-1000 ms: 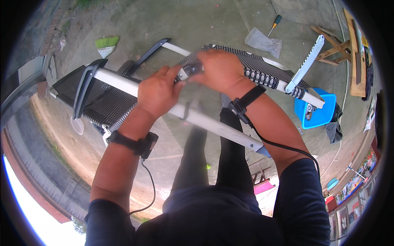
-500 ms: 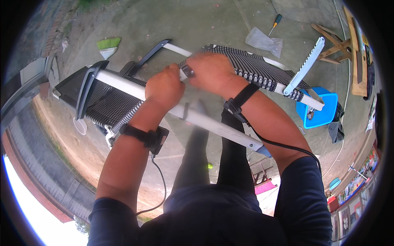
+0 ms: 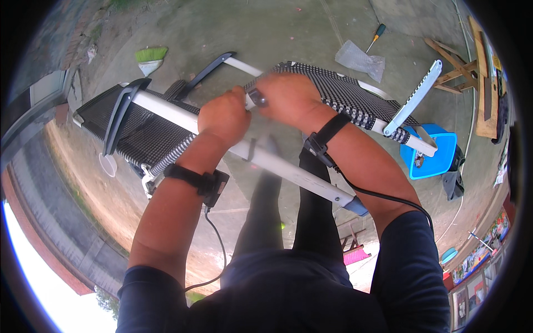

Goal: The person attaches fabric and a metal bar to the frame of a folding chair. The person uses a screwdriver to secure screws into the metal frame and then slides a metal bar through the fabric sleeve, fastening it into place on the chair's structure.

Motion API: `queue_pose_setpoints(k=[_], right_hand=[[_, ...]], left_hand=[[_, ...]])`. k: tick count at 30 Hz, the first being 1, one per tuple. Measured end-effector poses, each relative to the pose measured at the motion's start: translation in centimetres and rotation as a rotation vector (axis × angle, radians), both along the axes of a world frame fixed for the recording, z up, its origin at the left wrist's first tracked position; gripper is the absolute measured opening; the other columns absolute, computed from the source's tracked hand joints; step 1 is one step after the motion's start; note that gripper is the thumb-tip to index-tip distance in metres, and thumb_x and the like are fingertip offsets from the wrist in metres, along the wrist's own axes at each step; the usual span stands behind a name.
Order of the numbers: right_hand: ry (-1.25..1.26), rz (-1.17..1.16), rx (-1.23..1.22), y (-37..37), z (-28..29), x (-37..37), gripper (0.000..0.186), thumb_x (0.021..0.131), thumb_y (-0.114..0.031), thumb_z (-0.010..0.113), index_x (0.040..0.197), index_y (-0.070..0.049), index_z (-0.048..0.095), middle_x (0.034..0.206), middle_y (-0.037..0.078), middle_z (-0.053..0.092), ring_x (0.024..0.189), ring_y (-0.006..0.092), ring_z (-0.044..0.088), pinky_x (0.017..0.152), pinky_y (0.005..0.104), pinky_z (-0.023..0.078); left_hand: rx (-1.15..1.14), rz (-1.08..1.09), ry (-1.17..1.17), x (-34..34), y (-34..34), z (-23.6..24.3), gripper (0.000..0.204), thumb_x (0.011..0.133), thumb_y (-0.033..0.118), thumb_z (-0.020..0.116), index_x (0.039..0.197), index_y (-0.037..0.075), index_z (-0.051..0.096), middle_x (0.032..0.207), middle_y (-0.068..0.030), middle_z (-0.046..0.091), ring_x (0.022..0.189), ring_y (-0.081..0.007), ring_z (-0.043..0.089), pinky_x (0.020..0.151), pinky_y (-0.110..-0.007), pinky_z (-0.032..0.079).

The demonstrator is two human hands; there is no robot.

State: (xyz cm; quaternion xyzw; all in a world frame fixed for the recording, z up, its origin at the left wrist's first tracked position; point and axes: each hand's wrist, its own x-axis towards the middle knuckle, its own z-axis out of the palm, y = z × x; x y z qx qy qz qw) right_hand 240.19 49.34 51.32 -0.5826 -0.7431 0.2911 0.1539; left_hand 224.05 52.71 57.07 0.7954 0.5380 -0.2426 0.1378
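A folding lounge chair with a white tubular frame (image 3: 300, 176) and black-and-white woven mesh (image 3: 355, 97) stretches across in front of me. My left hand (image 3: 225, 117) is closed around the frame near its middle. Close beside it, my right hand (image 3: 288, 94) is curled on the frame at a dark round joint piece (image 3: 257, 97); its fingertips are partly hidden and blurred. A dark curved armrest (image 3: 118, 119) lies at the chair's left end. Toward the right end, a light-blue toothed bar (image 3: 413, 97) sticks up from the frame.
A blue bin (image 3: 446, 145) stands under the chair's right end. Beyond the chair lie a screwdriver (image 3: 380, 32), bubble wrap (image 3: 361, 61) and a green brush head (image 3: 150, 55). Wooden trestle pieces (image 3: 458, 66) are at the far right. My legs stand beneath the frame.
Both hands keep their hold at the frame's middle. The view has shifted slightly, and the chair's right end sits a little lower in the picture.
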Motion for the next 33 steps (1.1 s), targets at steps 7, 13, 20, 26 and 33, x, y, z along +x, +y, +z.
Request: queue_pose_setpoints(k=[7,13,20,26,33], right_hand=[[0.024,-0.003,0.03,-0.6,-0.5,0.3,0.024,0.076,-0.025,0.073,0.096,-0.012,0.069,0.098,0.011,0.071,0.092,0.0329,0.07,0.079,0.0442,0.057],[0.031,0.021,0.068,-0.5,-1.3,0.7,0.025,0.077,-0.024,0.077,0.094,-0.008,0.069,0.097,0.01,0.072,0.092,0.0318,0.07,0.076,0.0444,0.057],[0.039,0.009,0.046,-0.9,-2.2,1.8,0.023,0.077,-0.024,0.073,0.095,-0.012,0.069,0.098,0.01,0.07,0.096,0.0322,0.069,0.08,0.045,0.056],[0.054,0.01,0.083,-1.0,-3.0,2.1,0.022,0.077,-0.023,0.072,0.095,-0.011,0.068,0.097,0.009,0.07,0.096,0.0313,0.069,0.08,0.0443,0.056],[0.066,0.03,0.115,-1.0,-3.5,2.2,0.024,0.076,-0.024,0.071,0.097,-0.012,0.069,0.097,0.008,0.07,0.095,0.0305,0.069,0.079,0.0434,0.056]], left_hand=[[-0.004,0.001,0.006,0.2,-0.5,0.0,0.025,0.088,0.016,0.06,0.11,0.004,0.058,0.11,-0.0189,0.07,0.101,-0.0392,0.069,0.087,-0.049,0.055],[0.067,-0.029,-0.023,-0.4,-0.7,-1.4,0.025,0.087,0.019,0.064,0.107,0.006,0.058,0.097,-0.0188,0.072,0.091,-0.0391,0.07,0.08,-0.049,0.055],[0.051,-0.027,-0.013,0.6,-0.8,-2.1,0.027,0.087,0.019,0.064,0.109,0.006,0.057,0.099,-0.0194,0.071,0.092,-0.0391,0.07,0.081,-0.049,0.055],[0.052,-0.041,-0.017,1.0,-0.4,-2.2,0.026,0.087,0.019,0.064,0.108,0.006,0.057,0.098,-0.0195,0.071,0.092,-0.0394,0.07,0.08,-0.049,0.055],[0.055,-0.036,-0.028,1.0,-0.3,-2.6,0.025,0.087,0.019,0.064,0.107,0.006,0.057,0.098,-0.0197,0.071,0.091,-0.0403,0.07,0.08,-0.05,0.055]])
